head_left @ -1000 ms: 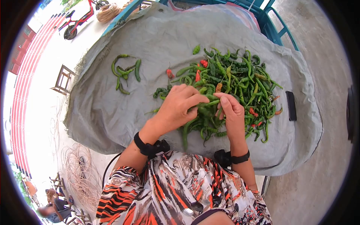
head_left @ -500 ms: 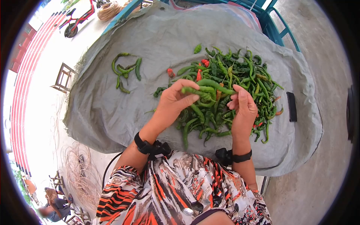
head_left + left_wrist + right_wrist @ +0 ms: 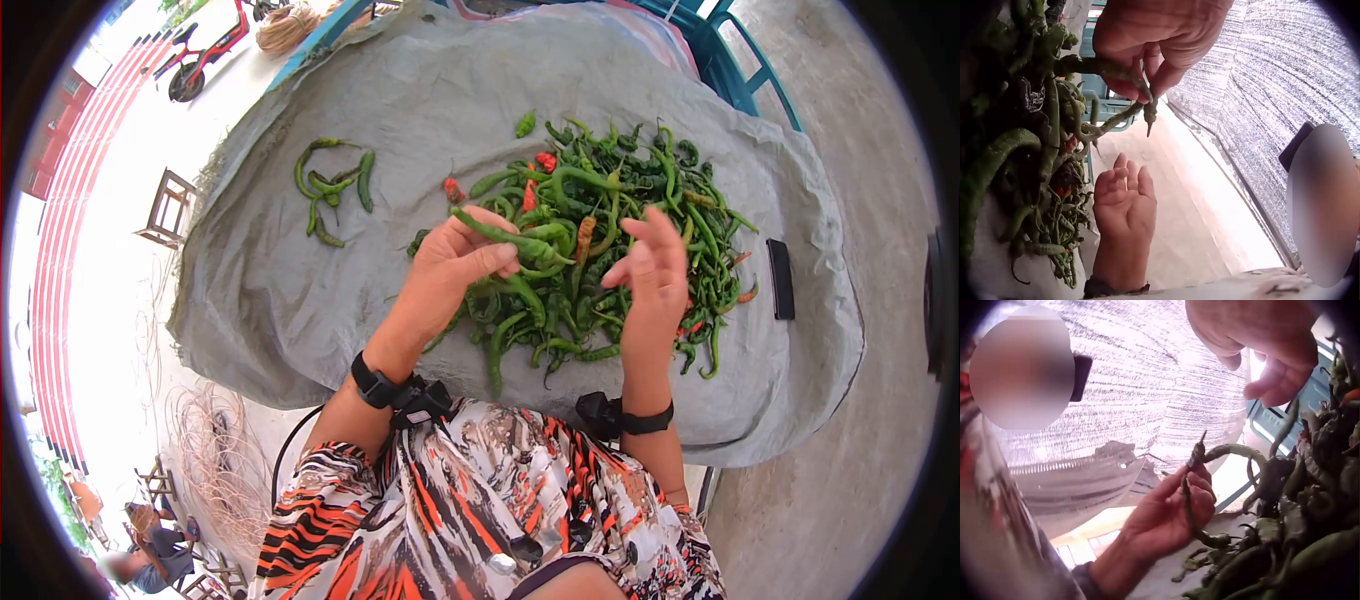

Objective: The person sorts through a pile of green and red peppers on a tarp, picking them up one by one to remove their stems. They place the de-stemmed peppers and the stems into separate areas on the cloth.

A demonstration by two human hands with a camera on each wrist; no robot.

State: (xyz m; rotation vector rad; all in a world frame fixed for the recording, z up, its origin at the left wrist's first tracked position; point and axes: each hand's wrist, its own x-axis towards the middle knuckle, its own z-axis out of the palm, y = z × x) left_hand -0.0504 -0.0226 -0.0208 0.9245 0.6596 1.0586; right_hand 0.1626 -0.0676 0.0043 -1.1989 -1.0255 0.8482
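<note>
The left hand [image 3: 440,275] pinches several green peppers [image 3: 500,236] between thumb and fingers over the left part of the pepper pile. The left wrist view shows the same hand [image 3: 1157,37] gripping thin curled peppers [image 3: 1119,115]. To its right the right hand [image 3: 655,280] hovers over the pile [image 3: 590,310] with fingers apart and relaxed, holding nothing visible. In the right wrist view the left hand [image 3: 1169,515] holds the peppers by their stem ends, apart from the right hand [image 3: 1266,344].
A small group of green peppers [image 3: 325,185] lies at the left on the grey sheet [image 3: 270,290]. Red peppers [image 3: 453,190] lie among and beside the pile. A black phone [image 3: 780,280] rests at the right. Beyond the sheet stand a wooden stool [image 3: 170,208] and a blue frame [image 3: 755,75].
The right hand has let go of the long green pepper it touched, and its fingers have spread. A curved pepper now lies on top of the pile. The left hand keeps its peppers.
</note>
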